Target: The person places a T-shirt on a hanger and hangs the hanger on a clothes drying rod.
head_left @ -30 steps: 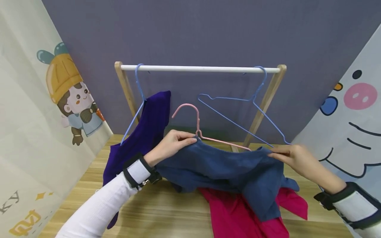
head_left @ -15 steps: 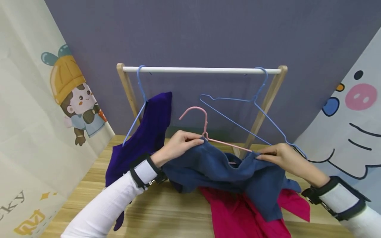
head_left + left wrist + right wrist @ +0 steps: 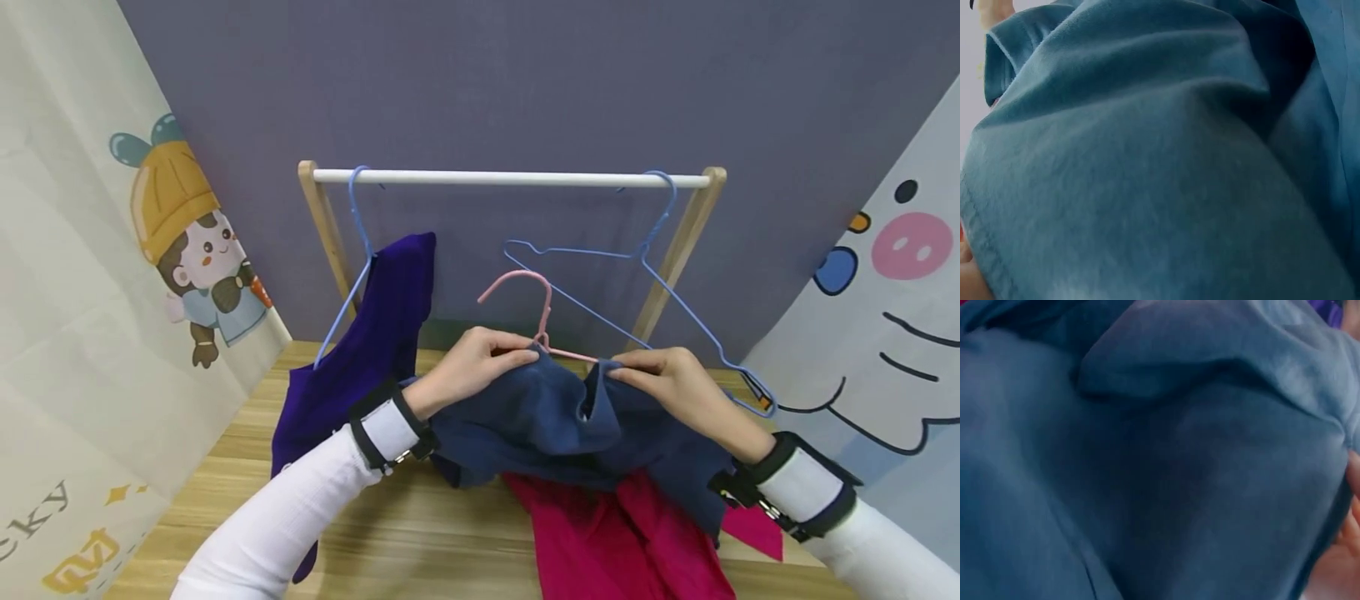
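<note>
A dark blue garment (image 3: 517,417) hangs bunched between both hands, its neckline edge uppermost. My left hand (image 3: 480,362) pinches that edge close to the neck of a pink hanger (image 3: 546,310). With thumb and fingertips, my right hand (image 3: 678,387) pinches the same edge farther right. The hanger's hook stands above the cloth, and one arm slopes right toward the right fingertips; its lower part is hidden by the garment. In the left wrist view blue cloth (image 3: 1135,175) fills nearly everything. Folds of cloth (image 3: 1210,469) also fill the right wrist view.
A wooden rack with a white rail (image 3: 495,177) stands behind. From it hang a purple garment (image 3: 367,350) on a blue hanger, left, and a bare blue hanger (image 3: 667,279), right. A red garment (image 3: 600,542) lies on the wooden table (image 3: 397,542) under the blue one.
My right hand has moved left, closer to the left hand, and the neckline between them has bunched. The left hand and pink hanger have shifted right.
</note>
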Available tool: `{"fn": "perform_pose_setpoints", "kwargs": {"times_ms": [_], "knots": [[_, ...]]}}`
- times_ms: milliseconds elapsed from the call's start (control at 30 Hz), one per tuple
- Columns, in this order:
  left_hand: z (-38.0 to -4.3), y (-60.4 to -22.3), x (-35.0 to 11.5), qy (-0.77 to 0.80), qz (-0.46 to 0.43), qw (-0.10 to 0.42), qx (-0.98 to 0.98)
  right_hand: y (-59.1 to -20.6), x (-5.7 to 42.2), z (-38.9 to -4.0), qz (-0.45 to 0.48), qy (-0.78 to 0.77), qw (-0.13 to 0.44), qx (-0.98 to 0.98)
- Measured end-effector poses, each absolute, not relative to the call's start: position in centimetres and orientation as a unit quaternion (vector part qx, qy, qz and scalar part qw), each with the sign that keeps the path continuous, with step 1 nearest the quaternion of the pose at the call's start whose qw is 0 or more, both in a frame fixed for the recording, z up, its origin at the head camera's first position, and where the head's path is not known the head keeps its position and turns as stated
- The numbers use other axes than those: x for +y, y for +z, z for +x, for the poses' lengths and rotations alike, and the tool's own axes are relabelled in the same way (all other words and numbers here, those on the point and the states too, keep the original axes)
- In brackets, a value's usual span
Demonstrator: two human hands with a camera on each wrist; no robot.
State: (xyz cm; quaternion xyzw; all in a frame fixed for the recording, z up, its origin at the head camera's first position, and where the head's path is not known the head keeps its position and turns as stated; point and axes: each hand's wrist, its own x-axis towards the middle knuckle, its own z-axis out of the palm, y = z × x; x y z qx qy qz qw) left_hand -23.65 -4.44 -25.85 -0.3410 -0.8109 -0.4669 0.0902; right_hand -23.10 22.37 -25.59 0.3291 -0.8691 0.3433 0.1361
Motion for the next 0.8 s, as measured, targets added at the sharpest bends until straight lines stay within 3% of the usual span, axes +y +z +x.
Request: {"fn": "perform_pose_setpoints", "kwargs": {"times_ms": [233, 567, 800], "knots": [[-23.7, -25.8, -5.0, -0.454, -0.334, 0.101, -0.820, -25.0, 22.1, -23.0, 0.265, 0.366, 0.167, -0.876], [-24.5, -25.9, -7.3, -0.414, -0.308, 0.134, -0.846, -24.5, 24.3, -22.1, 0.160, 0.378, 0.120, -0.904], [-24.9, -25.7, -8.1, -0.408, -0.295, 0.143, -0.852, -24.2, 24.9, -21.1, 0.201, 0.346, 0.015, -0.916]]}}
